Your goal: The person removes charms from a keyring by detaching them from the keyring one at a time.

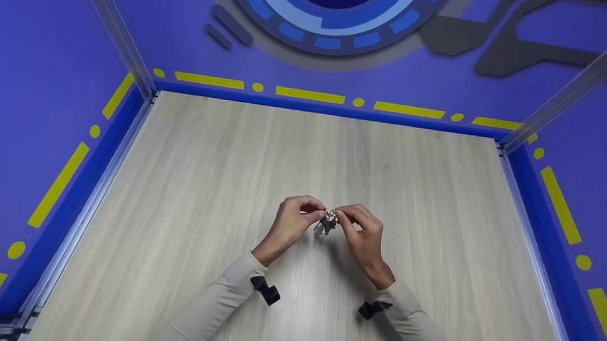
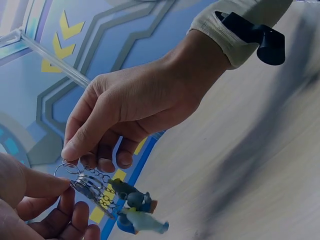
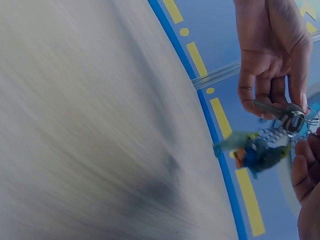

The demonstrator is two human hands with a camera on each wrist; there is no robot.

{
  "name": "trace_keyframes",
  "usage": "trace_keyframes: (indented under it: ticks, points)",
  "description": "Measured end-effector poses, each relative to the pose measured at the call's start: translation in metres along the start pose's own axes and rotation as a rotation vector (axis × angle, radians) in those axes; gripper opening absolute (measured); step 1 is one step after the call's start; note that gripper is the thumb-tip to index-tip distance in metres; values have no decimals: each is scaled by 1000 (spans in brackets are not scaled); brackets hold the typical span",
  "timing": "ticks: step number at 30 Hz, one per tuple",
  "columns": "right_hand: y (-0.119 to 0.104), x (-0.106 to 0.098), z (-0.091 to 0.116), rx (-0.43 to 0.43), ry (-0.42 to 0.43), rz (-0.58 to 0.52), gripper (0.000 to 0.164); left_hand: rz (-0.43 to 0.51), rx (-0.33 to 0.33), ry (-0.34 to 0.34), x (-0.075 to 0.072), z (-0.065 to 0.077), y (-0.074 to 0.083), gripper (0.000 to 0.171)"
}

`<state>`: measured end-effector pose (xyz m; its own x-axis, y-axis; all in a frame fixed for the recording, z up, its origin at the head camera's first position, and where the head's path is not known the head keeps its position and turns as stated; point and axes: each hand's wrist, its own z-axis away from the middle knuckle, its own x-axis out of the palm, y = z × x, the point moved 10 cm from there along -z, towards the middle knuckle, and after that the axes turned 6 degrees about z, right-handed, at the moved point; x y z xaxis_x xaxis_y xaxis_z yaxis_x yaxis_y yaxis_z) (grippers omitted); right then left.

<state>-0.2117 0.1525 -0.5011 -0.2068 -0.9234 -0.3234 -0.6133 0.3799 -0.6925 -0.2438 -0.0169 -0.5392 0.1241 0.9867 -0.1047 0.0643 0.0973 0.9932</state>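
My two hands meet over the wooden table [image 1: 230,187], with a bunch of keys [image 1: 326,224] hanging between them. The left hand [image 1: 291,223] pinches at the key ring from the left; in the left wrist view its thumb and finger touch the metal keys [image 2: 92,194]. From the other side the right hand [image 1: 365,235] pinches the ring between thumb and index finger. Short chains [image 2: 106,192] hang from the ring. On them dangle small animal-shaped charms: a pale one [image 2: 146,221], a dark greyish-green one [image 2: 124,187] and a blue one with orange.
Blue walls [image 1: 339,79] with yellow dashes enclose the table at the back and both sides. Metal posts [image 1: 118,31] stand at the back corners. A black wrist camera [image 1: 266,290] sits on each sleeve cuff.
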Motion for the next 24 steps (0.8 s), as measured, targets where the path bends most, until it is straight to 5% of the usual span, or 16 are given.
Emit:
trace_keyframes:
  ticks: [15,24]
  points:
    - [27,9,3,224,-112,-112,7,-41,54,95,-10,1,4,6]
    - [15,3,-3,164,-82,-91,10,-106,200,124,-11,3,19,9]
